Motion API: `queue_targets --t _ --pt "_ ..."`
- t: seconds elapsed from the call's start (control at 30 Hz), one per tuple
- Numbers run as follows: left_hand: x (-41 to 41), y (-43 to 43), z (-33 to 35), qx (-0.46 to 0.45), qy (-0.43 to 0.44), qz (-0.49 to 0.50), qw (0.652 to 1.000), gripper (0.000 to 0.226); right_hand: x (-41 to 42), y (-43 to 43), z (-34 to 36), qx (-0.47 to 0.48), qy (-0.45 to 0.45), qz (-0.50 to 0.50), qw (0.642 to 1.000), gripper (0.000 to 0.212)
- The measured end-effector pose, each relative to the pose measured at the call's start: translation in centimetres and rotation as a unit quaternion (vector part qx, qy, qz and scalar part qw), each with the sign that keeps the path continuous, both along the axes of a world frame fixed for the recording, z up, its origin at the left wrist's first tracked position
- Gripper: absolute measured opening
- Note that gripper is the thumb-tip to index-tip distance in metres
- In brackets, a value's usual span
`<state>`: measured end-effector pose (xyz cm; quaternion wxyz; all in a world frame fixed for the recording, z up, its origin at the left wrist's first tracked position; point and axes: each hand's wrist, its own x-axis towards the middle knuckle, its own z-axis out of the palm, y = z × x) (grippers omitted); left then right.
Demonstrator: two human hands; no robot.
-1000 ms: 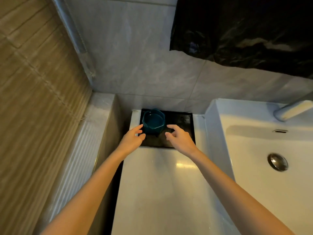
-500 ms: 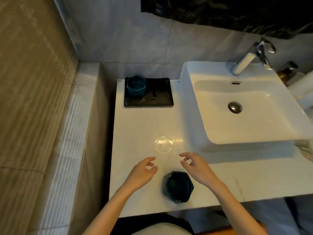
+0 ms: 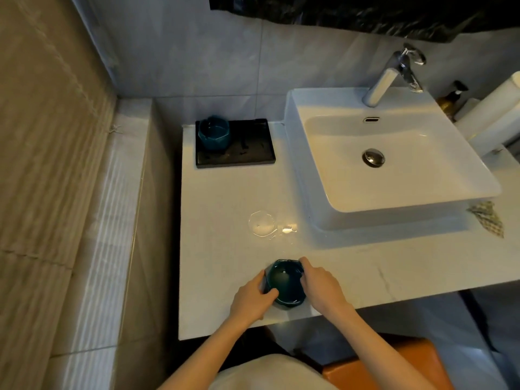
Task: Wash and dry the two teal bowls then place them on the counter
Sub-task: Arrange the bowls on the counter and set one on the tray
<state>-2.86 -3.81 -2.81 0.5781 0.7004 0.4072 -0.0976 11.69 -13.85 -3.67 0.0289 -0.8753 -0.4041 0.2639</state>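
Note:
One teal bowl (image 3: 285, 282) stands upright near the front edge of the white counter (image 3: 225, 206). My left hand (image 3: 251, 298) grips its left side, thumb over the rim. My right hand (image 3: 320, 285) holds the right side, fingers curled over the rim. The second teal bowl (image 3: 213, 134) stands on the left end of a black tray (image 3: 253, 153) at the back of the counter, away from both hands.
A white square basin (image 3: 394, 153) with a chrome tap (image 3: 391, 77) fills the right. A ring of water (image 3: 263, 223) lies mid-counter. A checked cloth (image 3: 488, 216) lies right of the basin, a pump bottle (image 3: 451, 98) behind it. A wall runs along the left.
Both hands drew back from the tray's bowl to the counter's front, then closed round the near bowl from either side. The view tilted down and back.

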Motion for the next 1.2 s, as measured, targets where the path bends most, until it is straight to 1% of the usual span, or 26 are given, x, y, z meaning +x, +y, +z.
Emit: queue_targets --t 0.13,0.23,0.3,0.37,0.57,0.67,0.8,0.9,1.0,1.1,1.2 --pt "0.3 1.1 0.1 0.012 -0.029 0.033 0.999 0.054 0.3 0.7 0.4 0.044 0.009 -0.008 0.999 0.023" --pt "1.1 3.6 0.3 0.013 -0.020 0.070 0.997 0.059 1.3 2.8 1.2 0.088 0.005 -0.017 0.996 0.020" --pt "2.0 6.2 0.5 0.018 -0.016 0.089 0.996 0.065 2.5 5.1 1.6 0.103 -0.002 -0.027 0.994 0.019" --pt "3.2 9.1 1.1 0.033 -0.024 0.095 0.995 0.066 3.8 7.9 1.9 0.117 0.001 -0.043 0.992 0.018" --pt "8.1 18.4 3.1 0.061 -0.045 0.093 0.993 0.056 9.0 17.9 3.2 0.159 0.004 -0.061 0.985 0.019" --pt "10.7 22.5 3.7 0.085 -0.049 0.087 0.991 0.053 11.6 22.5 3.5 0.157 0.000 -0.063 0.986 0.020" --pt "14.0 27.5 3.2 0.102 -0.039 0.081 0.991 0.056 14.4 27.5 3.1 0.156 0.008 -0.073 0.985 0.021" --pt "15.9 29.9 2.4 0.125 -0.023 0.075 0.989 0.056 16.4 30.3 2.4 0.143 0.007 -0.078 0.987 0.020" --pt "17.1 31.4 1.5 0.145 -0.013 0.090 0.985 0.057 18.0 32.5 1.5 0.134 0.008 -0.087 0.987 0.019" --pt "18.0 32.2 0.4 0.131 -0.016 0.098 0.986 0.055 19.0 34.1 0.7 0.127 0.017 -0.095 0.987 0.018" --pt "18.6 32.6 -0.4 0.085 -0.034 0.108 0.990 0.053 19.8 35.4 0.0 0.118 0.012 -0.096 0.988 0.020"
